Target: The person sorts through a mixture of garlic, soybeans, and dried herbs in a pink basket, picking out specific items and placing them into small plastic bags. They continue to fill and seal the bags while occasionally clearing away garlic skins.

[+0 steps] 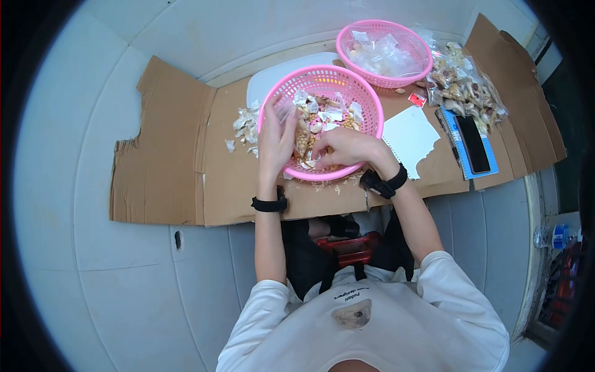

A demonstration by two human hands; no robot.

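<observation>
A large pink basket [372, 115] stands on the cardboard, holding light-coloured pieces, small beige bits and white scraps. At its left side my left hand [279, 136] is curled round a clear plastic bag [286, 111], thumb and fingers bent toward each other. My right hand [347, 147] reaches over the near right rim, its fingers bent down among the pieces beside a partly filled clear bag [302, 137]. Whatever lies between the right fingertips is too small to name.
Behind is a second pink basket [427, 62] with clear bags. Filled bags [468, 90] lie at the right, near a phone [473, 144] on a blue notebook [493, 162]. Torn white paper [409, 139], a red packet [417, 99] and white scraps [246, 123] rest on the cardboard [167, 167].
</observation>
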